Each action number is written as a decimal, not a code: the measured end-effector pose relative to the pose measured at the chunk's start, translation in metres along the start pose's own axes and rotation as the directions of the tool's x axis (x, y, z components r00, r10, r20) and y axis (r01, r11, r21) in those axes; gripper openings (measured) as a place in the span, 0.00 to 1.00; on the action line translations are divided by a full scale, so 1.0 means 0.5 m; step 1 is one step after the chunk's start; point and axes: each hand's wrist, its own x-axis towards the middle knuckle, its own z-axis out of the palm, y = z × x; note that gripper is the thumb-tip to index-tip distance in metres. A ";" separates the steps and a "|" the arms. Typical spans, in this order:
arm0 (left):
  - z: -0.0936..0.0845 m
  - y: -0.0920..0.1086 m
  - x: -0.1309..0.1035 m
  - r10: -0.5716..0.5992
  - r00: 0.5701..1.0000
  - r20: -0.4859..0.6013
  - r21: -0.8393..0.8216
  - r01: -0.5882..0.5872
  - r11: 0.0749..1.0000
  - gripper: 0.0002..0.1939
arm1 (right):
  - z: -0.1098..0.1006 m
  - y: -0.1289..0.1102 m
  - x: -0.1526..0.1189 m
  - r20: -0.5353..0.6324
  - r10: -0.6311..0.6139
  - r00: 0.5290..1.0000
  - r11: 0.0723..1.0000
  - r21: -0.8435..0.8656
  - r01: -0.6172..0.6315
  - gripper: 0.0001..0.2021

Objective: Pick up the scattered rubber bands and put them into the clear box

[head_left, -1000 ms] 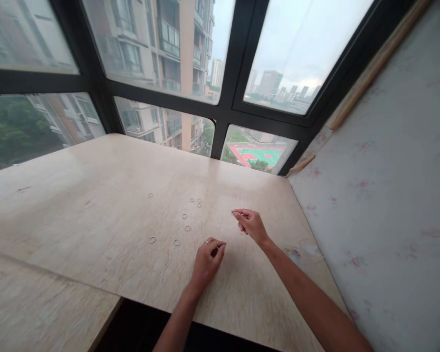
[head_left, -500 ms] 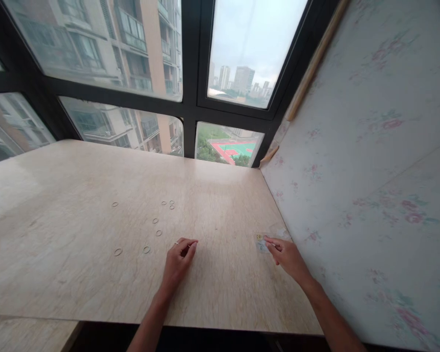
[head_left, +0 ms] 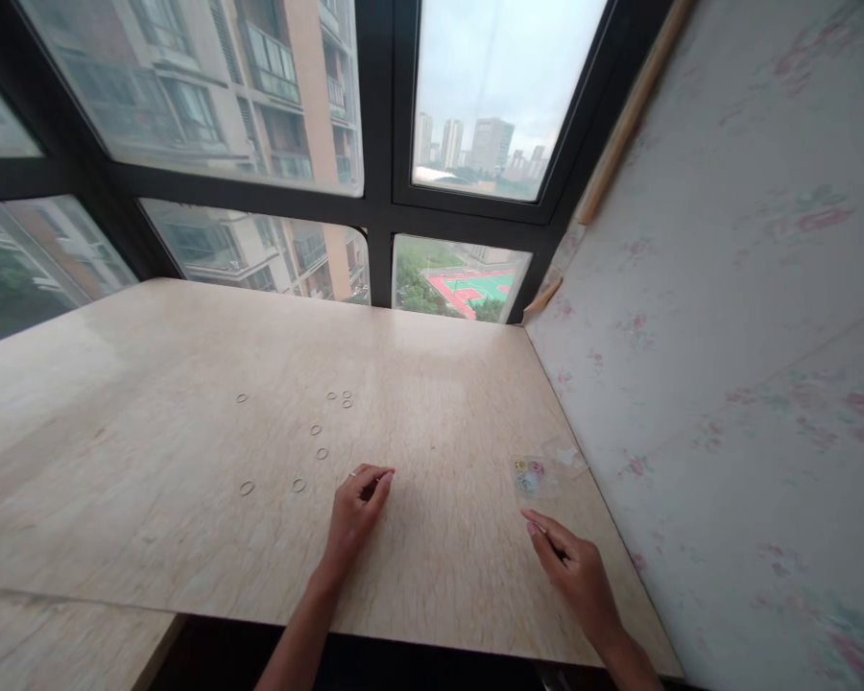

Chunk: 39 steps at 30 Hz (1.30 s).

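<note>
My left hand point(head_left: 360, 507) rests on the stone-patterned counter point(head_left: 446, 566) with thumb and forefinger pinched together. Whatever lies in that pinch is too small to make out; a ring shows on one finger. To its left, several thin metal rings lie loose, including a near ring point(head_left: 299, 486) and one further off point(head_left: 322, 454). On the right, my right hand point(head_left: 574, 568) holds its thumb close to the forefinger, and anything between them is too small to name. Just beyond its fingertips lies a small clear plastic bag point(head_left: 529, 476) with tiny yellow, pink and bluish pieces inside.
A flowered wall point(head_left: 720, 384) borders the counter on the right. Dark window frames point(head_left: 381, 216) stand along the back edge. Near me, the counter's front edge drops to a dark gap point(head_left: 230, 653), with a lower ledge point(head_left: 58, 633) at left.
My right hand has drawn back toward me from the plastic bag, which stays on the counter. My left hand keeps its pinch. The view has shifted slightly.
</note>
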 end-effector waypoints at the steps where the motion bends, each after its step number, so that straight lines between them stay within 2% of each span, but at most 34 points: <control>1: 0.000 0.000 -0.001 0.001 1.000 -0.002 -0.001 -0.001 1.000 0.12 | 0.010 0.002 -0.010 -0.001 -0.018 1.000 1.000 0.014 0.018 0.17; 4: 0.001 0.001 -0.003 0.006 1.000 -0.002 0.000 -0.006 1.000 0.12 | 0.032 0.007 -0.029 0.004 -0.078 0.997 0.997 0.026 0.078 0.16; 8: -0.002 0.004 -0.004 -0.004 1.000 0.018 -0.008 0.004 1.000 0.12 | 0.041 0.014 -0.029 -0.021 -0.123 0.992 0.992 0.003 0.123 0.15; 11: -0.008 0.005 0.004 -0.084 0.994 0.075 -0.118 0.092 0.989 0.13 | 0.042 0.022 -0.023 -0.033 -0.124 0.992 0.992 -0.009 0.124 0.16; 14: -0.028 0.006 0.027 -0.194 0.977 0.085 -0.230 0.209 0.951 0.14 | 0.046 0.032 -0.020 -0.026 -0.137 0.990 0.990 -0.018 0.136 0.17; 16: -0.056 0.010 0.046 -0.199 0.979 0.040 -0.204 0.203 0.958 0.15 | 0.049 0.040 -0.019 -0.018 -0.131 0.991 0.991 -0.021 0.131 0.18; 19: -0.123 0.015 0.069 -0.093 0.996 -0.008 0.018 0.093 0.995 0.15 | 0.051 0.057 -0.018 -0.003 -0.109 0.994 0.994 -0.015 0.109 0.20; 21: -0.177 0.015 0.073 -0.009 1.000 0.019 0.265 0.003 0.964 0.15 | 0.051 0.069 -0.019 0.036 -0.087 0.996 0.996 -0.007 0.087 0.20; 22: -0.204 0.013 0.071 -0.003 0.999 0.050 0.375 -0.016 0.927 0.15 | 0.050 0.076 -0.019 0.062 -0.073 0.995 0.997 -0.001 0.073 0.19; 25: -0.271 0.000 0.055 -0.099 0.981 0.164 0.611 -0.022 0.791 0.15 | 0.048 0.089 -0.022 0.123 -0.035 0.992 0.999 0.019 0.033 0.19; 27: -0.295 -0.009 0.040 -0.158 0.959 0.234 0.686 -0.047 0.726 0.15 | 0.048 0.092 -0.024 0.132 -0.017 0.991 0.999 0.032 0.013 0.19; 29: -0.302 -0.015 0.028 -0.182 0.941 0.284 0.720 -0.084 0.689 0.14 | 0.047 0.090 -0.025 0.133 -0.005 0.991 0.999 0.042 -0.001 0.19; 32: -0.287 -0.016 0.023 -0.178 0.933 0.312 0.767 -0.137 0.626 0.11 | 0.046 0.084 -0.024 0.126 -0.002 0.992 0.999 0.049 -0.004 0.19; 36: -0.264 -0.025 0.035 -0.086 0.937 0.338 0.804 -0.240 0.544 0.14 | 0.046 0.081 -0.022 0.113 -0.005 0.994 0.999 0.052 -0.001 0.20; 39: -0.263 -0.036 0.047 -0.020 0.931 0.364 0.807 -0.305 0.506 0.14 | 0.046 0.084 -0.022 0.132 0.011 0.991 0.998 0.054 -0.019 0.19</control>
